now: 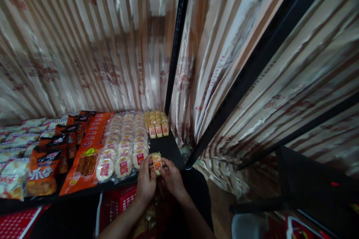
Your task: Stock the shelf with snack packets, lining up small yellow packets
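Note:
Both my hands hold one small yellow snack packet (156,161) with a red label, just above the front edge of the black shelf (168,147). My left hand (146,183) pinches its left side and my right hand (171,177) pinches its right side. Behind it, at the shelf's back right, stands a group of several like yellow packets (156,123). To the left of my hands lie rows of round white cakes in clear wrap (123,145).
Flat orange packs (89,149), orange-black snack bags (47,164) and pale bags (12,149) fill the shelf's left. A red basket (117,203) sits under the shelf. Black frame posts (175,52) stand at the corner. Striped cloth (84,44) lines the back and right.

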A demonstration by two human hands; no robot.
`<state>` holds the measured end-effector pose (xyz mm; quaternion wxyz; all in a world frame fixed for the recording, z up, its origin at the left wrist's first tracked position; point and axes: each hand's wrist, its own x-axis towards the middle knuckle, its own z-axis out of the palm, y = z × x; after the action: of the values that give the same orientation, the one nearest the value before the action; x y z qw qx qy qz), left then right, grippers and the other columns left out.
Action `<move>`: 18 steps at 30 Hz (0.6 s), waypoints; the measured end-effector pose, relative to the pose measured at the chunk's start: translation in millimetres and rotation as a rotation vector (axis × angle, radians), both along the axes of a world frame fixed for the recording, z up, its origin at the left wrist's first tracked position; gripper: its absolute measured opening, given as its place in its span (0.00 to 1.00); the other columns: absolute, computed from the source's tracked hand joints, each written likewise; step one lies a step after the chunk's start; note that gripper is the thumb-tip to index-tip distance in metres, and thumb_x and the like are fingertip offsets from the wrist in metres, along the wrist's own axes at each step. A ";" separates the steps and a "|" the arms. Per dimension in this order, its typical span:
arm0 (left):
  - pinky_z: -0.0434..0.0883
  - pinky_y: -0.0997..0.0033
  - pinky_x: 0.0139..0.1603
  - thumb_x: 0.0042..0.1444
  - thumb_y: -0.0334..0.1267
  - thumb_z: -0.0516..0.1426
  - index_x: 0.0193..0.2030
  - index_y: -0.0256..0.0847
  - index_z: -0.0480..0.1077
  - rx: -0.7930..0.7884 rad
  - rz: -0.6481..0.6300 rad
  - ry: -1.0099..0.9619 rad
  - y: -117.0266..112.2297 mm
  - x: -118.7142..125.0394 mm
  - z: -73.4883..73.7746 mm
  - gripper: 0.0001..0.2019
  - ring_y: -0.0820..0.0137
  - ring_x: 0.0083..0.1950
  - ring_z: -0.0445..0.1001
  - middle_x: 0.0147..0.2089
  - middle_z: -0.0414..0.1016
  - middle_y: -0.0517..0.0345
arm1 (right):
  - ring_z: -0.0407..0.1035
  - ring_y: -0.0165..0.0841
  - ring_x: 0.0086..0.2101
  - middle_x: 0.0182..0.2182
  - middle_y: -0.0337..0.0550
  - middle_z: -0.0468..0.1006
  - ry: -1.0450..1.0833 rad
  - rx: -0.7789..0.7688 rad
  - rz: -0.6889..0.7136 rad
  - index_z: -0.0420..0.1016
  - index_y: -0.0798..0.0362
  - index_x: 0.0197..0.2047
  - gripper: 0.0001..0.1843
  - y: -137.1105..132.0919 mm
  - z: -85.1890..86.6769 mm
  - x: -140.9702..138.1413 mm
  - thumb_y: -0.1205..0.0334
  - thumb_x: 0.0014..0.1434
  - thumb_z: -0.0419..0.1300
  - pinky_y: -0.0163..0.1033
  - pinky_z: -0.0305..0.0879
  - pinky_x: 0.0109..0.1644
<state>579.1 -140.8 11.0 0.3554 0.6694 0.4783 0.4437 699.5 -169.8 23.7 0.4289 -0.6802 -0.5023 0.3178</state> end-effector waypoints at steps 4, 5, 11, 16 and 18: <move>0.68 0.59 0.56 0.53 0.31 0.47 0.57 0.37 0.61 -0.048 -0.030 -0.063 3.1 9.4 -6.4 0.22 0.65 0.53 0.70 0.56 0.67 0.44 | 0.74 0.31 0.34 0.41 0.44 0.75 0.048 0.043 -0.038 0.70 0.51 0.48 0.17 8.9 -2.5 3.3 0.63 0.54 0.54 0.35 0.69 0.40; 0.67 0.60 0.57 0.53 0.30 0.47 0.57 0.37 0.61 -0.054 -0.035 -0.068 3.8 11.2 -7.0 0.22 0.66 0.54 0.69 0.56 0.67 0.45 | 0.74 0.31 0.34 0.41 0.44 0.75 0.062 0.057 -0.053 0.70 0.51 0.49 0.18 10.9 -3.4 3.8 0.63 0.54 0.54 0.35 0.69 0.40; 0.63 0.56 0.60 0.52 0.31 0.48 0.54 0.36 0.64 -0.069 -0.020 0.000 8.9 18.8 -7.9 0.21 0.63 0.58 0.66 0.56 0.68 0.45 | 0.73 0.32 0.34 0.39 0.44 0.76 0.004 0.052 -0.094 0.71 0.52 0.47 0.17 22.3 -11.5 6.6 0.65 0.53 0.53 0.37 0.69 0.40; 0.61 0.55 0.61 0.49 0.27 0.48 0.52 0.34 0.65 -0.088 0.005 0.053 12.7 24.9 -3.7 0.22 0.62 0.57 0.66 0.53 0.69 0.44 | 0.72 0.33 0.36 0.41 0.45 0.75 -0.101 0.040 -0.106 0.72 0.52 0.46 0.17 29.3 -15.4 8.5 0.66 0.53 0.53 0.36 0.68 0.43; 0.60 0.56 0.62 0.46 0.26 0.49 0.51 0.34 0.67 -0.091 0.015 0.091 14.1 26.6 -1.0 0.22 0.62 0.56 0.67 0.52 0.69 0.44 | 0.72 0.32 0.35 0.42 0.46 0.74 -0.136 0.025 -0.111 0.72 0.52 0.47 0.17 31.3 -13.8 8.4 0.65 0.54 0.53 0.35 0.68 0.42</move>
<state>605.7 -126.7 10.0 0.3600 0.6684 0.5187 0.3932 707.8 -138.5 9.9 0.4192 -0.7216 -0.4958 0.2405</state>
